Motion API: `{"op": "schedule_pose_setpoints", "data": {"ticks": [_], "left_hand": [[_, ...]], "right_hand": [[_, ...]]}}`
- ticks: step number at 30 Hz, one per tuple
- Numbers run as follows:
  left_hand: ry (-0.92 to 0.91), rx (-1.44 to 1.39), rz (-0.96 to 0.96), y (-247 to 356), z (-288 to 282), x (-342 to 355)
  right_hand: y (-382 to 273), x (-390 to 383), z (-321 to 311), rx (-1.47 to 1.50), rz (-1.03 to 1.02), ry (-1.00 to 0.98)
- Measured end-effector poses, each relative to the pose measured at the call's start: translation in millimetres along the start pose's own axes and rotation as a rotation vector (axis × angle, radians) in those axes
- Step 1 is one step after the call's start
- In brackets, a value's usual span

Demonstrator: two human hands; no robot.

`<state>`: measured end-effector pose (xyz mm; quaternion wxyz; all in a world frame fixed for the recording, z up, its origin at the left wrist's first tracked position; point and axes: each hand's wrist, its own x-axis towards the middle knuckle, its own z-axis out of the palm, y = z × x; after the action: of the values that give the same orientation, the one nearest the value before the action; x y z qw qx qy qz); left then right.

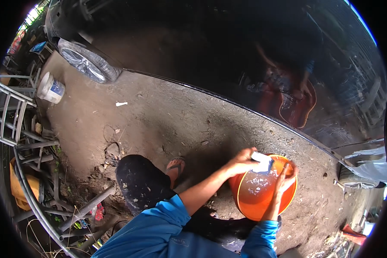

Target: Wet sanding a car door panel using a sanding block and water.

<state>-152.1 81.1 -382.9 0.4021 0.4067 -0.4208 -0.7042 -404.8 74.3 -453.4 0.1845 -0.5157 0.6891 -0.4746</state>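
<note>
fingers of the left hand (pixel 241 162) grip a white block (pixel 261 158) over an orange bucket (pixel 254 207); those of the right hand (pixel 286 179) look loosely open; rinsing seems underway, pale smears (pixel 333 132) on the dark car (pixel 193 47) suggesting unfinished work

Wide fisheye view from the wearer's head, facing down.
The left camera of a side-by-side pair looks past the blue sleeves (pixel 157 221) to the left hand (pixel 241 162) and right hand (pixel 284 182), near below; ground (pixel 83 116) and a dark car body (pixel 193 47) spread beyond.
</note>
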Motion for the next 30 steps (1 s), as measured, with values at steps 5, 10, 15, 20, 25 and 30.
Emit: {"op": "schedule_pose_setpoints", "data": {"ticks": [5, 10, 15, 20, 25, 30], "left_hand": [[0.124, -0.577, -0.025, -2, -33, -3], [0.456, -0.683, 0.028, -24, -50, -7], [0.616, -0.811, 0.135, -30, -85, -28], [0.757, -0.918, 0.337, 3, -110, -50], [1.02, -0.903, 0.703, 78, -144, -64], [1.455, -0.162, 0.991, 147, -210, -46]], "right_hand": [[38, 81, -57, -0.372, -0.093, -0.297], [-7, 74, -27, -0.455, -0.233, -0.578], [-102, 62, 37, -0.57, -0.376, -0.87], [-156, 41, 81, -0.553, -0.619, -1.135], [-189, 25, 139, -0.492, -0.887, -1.302], [-211, 15, 163, -0.579, -0.876, -1.343]]}}
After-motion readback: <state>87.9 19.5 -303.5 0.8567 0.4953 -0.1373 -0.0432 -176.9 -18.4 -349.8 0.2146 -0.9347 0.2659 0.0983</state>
